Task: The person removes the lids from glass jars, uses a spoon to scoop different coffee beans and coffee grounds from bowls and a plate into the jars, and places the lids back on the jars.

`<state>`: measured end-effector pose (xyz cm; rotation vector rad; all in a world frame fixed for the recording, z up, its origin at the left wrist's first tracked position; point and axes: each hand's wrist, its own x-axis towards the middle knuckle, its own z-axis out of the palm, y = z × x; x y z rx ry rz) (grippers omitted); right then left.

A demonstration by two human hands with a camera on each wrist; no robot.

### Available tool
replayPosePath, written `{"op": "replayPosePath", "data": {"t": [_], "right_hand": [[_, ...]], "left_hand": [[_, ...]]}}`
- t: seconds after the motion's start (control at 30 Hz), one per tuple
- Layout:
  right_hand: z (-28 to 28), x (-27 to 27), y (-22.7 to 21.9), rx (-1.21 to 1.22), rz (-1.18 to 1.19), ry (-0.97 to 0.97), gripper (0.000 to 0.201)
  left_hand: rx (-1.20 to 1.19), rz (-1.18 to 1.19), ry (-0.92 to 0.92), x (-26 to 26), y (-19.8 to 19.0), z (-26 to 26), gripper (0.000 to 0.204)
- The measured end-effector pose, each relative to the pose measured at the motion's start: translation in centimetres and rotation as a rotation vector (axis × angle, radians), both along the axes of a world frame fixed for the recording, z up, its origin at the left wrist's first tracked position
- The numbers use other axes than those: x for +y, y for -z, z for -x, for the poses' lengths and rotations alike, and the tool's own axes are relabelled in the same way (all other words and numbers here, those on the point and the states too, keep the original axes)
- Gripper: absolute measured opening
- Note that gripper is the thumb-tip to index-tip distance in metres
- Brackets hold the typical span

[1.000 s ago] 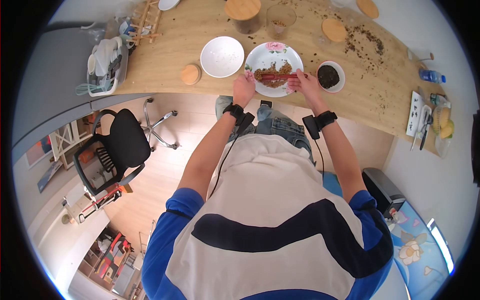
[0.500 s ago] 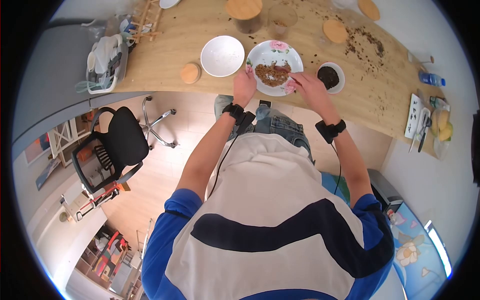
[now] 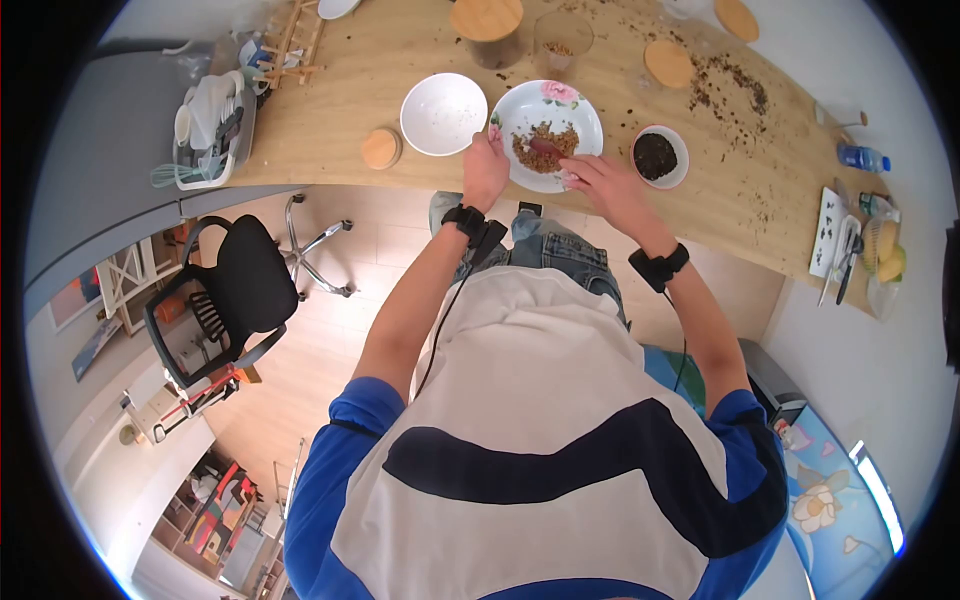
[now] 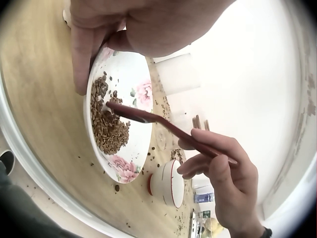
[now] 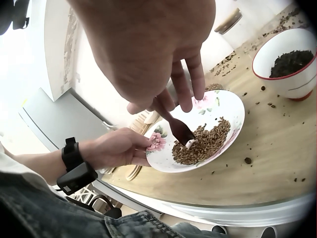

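A white plate (image 3: 579, 115) with pink flowers bears a heap of brown grains (image 5: 214, 140), tilted in both wrist views. My left hand (image 3: 486, 172) grips its left rim between thumb and fingers. With fingers and thumb, my right hand (image 4: 233, 173) pinches the long handle of a dark red spoon (image 4: 181, 134). The spoon slants down over the plate, its tip in the grains, with a small white spot at its end. Right of the plate stands a red-rimmed white bowl (image 5: 277, 83) of dark granular stuff. A larger white bowl (image 3: 443, 115) with few specks sits on the left.
A wooden-lidded jar (image 3: 487, 25) and a clear cup (image 3: 562, 45) with some grains stand behind the plate. Round wooden lids (image 3: 380, 148) sit around the table. Dark crumbs (image 3: 730, 85) are strewn at the back right. A utensil basket (image 3: 212, 130) stands far left.
The spoon lay crosswise over the plate; now it slants down into the grains. My right hand has moved left and its wrist has turned. The grains have shifted; my left hand stays at the rim.
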<state>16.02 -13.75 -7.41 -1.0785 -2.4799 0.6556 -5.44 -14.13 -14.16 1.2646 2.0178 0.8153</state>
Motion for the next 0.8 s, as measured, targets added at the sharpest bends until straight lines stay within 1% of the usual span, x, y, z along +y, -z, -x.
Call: {"op": "replayPosePath", "data": {"t": [0.13,0.2,0.23,0.33,0.4,0.43,0.5,0.53,0.6,0.63,0.7,0.8], "right_hand": [[1.7,0.1,-0.9,0.053,-0.011,0.006,0.030],[1.9,0.1,-0.7,0.006,-0.062,-0.073,0.029],[1.6,0.1,-0.6,0.007,-0.061,-0.074,0.029],[0.5,0.2,-0.2,-0.043,0.004,-0.105,0.029],[0.5,0.6,-0.1,0.048,0.039,-0.012,0.029],[0.9,0.9,-0.3,0.049,0.040,-0.012,0.029],[2.0,1.6,-0.8,0.170,0.034,0.051,0.029],[2.1,1.7,-0.5,0.173,0.032,0.051,0.029],[2.0,1.6,0.4,0.105,0.043,0.013,0.029],[1.6,1.5,0.6,0.105,0.042,0.013,0.029],[0.7,1.5,0.9,0.020,0.072,-0.012,0.029],[0.7,1.9,-0.4,0.059,0.030,0.026,0.028]], "left_hand": [[0.038,0.011,0.025,0.4,0.0,0.1,0.027],[0.048,-0.006,0.028,0.5,0.3,0.4,0.027],[0.049,-0.004,0.027,0.6,0.3,0.5,0.027],[0.013,-0.076,0.023,0.7,0.4,0.8,0.027],[0.006,-0.023,0.026,0.8,0.3,0.8,0.027],[0.006,-0.022,0.025,0.8,0.1,0.7,0.027],[0.027,-0.040,0.038,0.7,-0.3,0.8,0.026],[0.030,-0.043,0.039,0.8,-0.2,0.9,0.026],[-0.028,-0.087,0.044,0.8,0.1,1.0,0.024],[-0.029,-0.087,0.045,0.9,0.3,1.0,0.024],[-0.032,-0.059,0.050,1.1,0.6,1.3,0.023],[-0.041,-0.001,0.065,1.1,-0.2,1.3,0.023]]}}
